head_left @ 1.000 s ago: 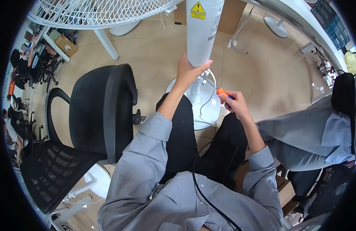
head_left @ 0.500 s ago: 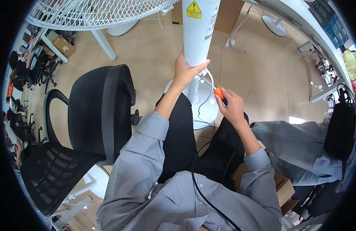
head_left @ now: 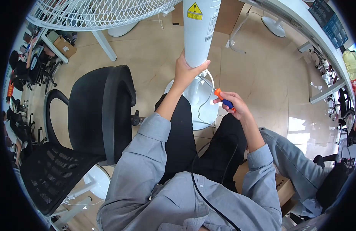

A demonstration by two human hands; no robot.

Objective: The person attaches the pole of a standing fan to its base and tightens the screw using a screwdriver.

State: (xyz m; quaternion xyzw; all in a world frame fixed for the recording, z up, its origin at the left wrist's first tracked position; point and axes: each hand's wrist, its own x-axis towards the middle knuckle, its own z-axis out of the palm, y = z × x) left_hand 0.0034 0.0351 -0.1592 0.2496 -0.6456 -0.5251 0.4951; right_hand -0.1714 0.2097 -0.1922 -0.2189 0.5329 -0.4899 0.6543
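Note:
A white fan body [head_left: 199, 38] with a yellow warning label stands in front of me, its pole running down to a round white base [head_left: 205, 115]. My left hand [head_left: 187, 71] is wrapped round the lower end of this body. In my right hand [head_left: 233, 104] is a screwdriver [head_left: 227, 103] with an orange and blue handle. Its shaft points up and left to the underside of the body, where the tip is hidden. A white cable [head_left: 210, 79] hangs in a loop beside the shaft. The white fan grille [head_left: 101, 15] spreads at the upper left.
A black office chair [head_left: 93, 111] stands close on my left. Another person's grey trouser leg [head_left: 289, 154] is at my right, near a cardboard box [head_left: 284, 186]. White desks [head_left: 318, 34] line the right side. A black cord [head_left: 208, 202] runs across my lap.
My right hand's fingers have loosened and shifted along the screwdriver, showing more of its blue handle. The other person's leg at right has moved down and away. My left hand stays on the fan body.

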